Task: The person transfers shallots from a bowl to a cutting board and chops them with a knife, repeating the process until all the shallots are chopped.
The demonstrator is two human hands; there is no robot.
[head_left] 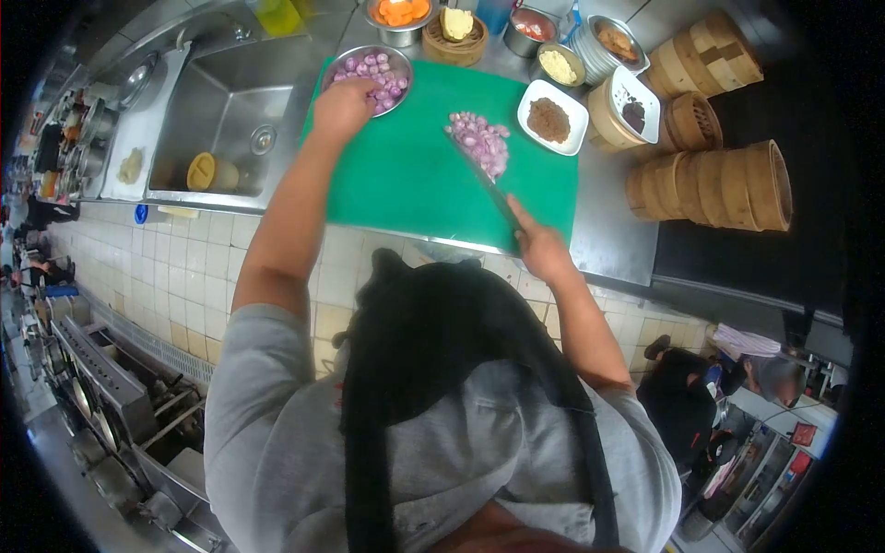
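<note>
Peeled purple shallots fill a steel bowl (403, 63) at the back left of the green cutting board (387, 175). My left hand (346, 109) reaches over its near rim, fingers curled down among the shallots (383, 76). The fingertips are partly hidden, so I cannot see what they pinch. My right hand (542, 247) grips a knife (489, 187) by its handle at the board's front edge. Its blade points away to the left, and the tip touches a pile of cut shallots (481, 143) on the board.
A white dish of brown minced food (550, 120) sits at the board's right back corner. Behind stand a bowl of carrots (398, 11) and bamboo steamers (710, 184). Left is a steel sink (230, 106) holding a yellowish tub (205, 172). Another person (678, 387) is at lower right.
</note>
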